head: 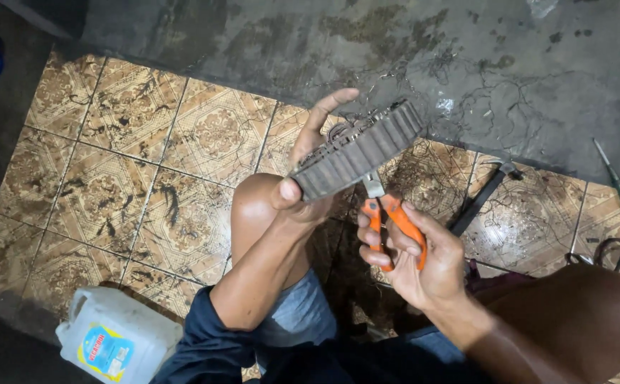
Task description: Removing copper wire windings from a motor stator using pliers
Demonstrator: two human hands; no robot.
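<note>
Left hand (303,174) clenched on ribbed round motor core (358,151), centre frame, tilted, above knee. Right hand (413,252) just below, grip closed round orange-handled pliers (388,213), tip touching core's underside. Hammer (484,195) & green screwdriver (617,178) on floor at right; white jug (114,334) lower left

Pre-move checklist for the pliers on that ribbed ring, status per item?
1. Left hand grips the ribbed ring, thumb on the rim: ok.
2. Right hand wrapped around the orange-handled pliers: ok.
3. Pliers' nose reaches the ring's lower edge: ok.
4. What the nose bites: cannot tell, hidden behind the ring.
5. Left fingers away from the nose: cannot tell.
6. Loose wire strands littering the floor: not ok.
</note>
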